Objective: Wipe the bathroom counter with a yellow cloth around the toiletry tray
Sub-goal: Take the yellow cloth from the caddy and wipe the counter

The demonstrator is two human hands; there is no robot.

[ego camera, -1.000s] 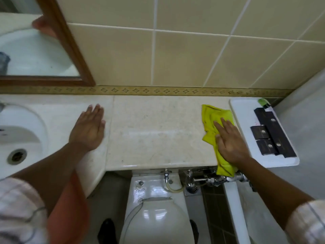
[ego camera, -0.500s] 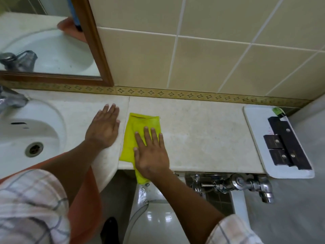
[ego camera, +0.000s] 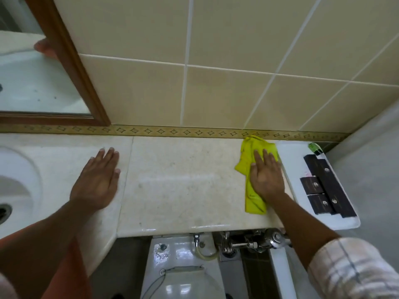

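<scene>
My right hand [ego camera: 266, 174] presses flat on a crumpled yellow cloth [ego camera: 251, 152] at the right end of the beige stone counter [ego camera: 183, 182], close against the left rim of the white toiletry tray [ego camera: 290, 154]. The cloth reaches from the back wall trim down toward the counter's front edge. Several dark boxes [ego camera: 326, 186] and a small green-capped item [ego camera: 314, 147] lie on the tray. My left hand [ego camera: 97, 182] rests palm down with fingers apart on the counter beside the sink, holding nothing.
A white sink basin [ego camera: 17, 180] is at far left, and a wood-framed mirror [ego camera: 64, 61] hangs above it. Below the counter edge are a toilet cistern [ego camera: 172, 253] and chrome flush valve [ego camera: 257, 240]. A grey wall [ego camera: 371, 169] borders the tray on the right.
My right hand has swept the yellow cloth from the left part of the counter, near my left hand, back to the right against the tray. My left hand stayed planted.
</scene>
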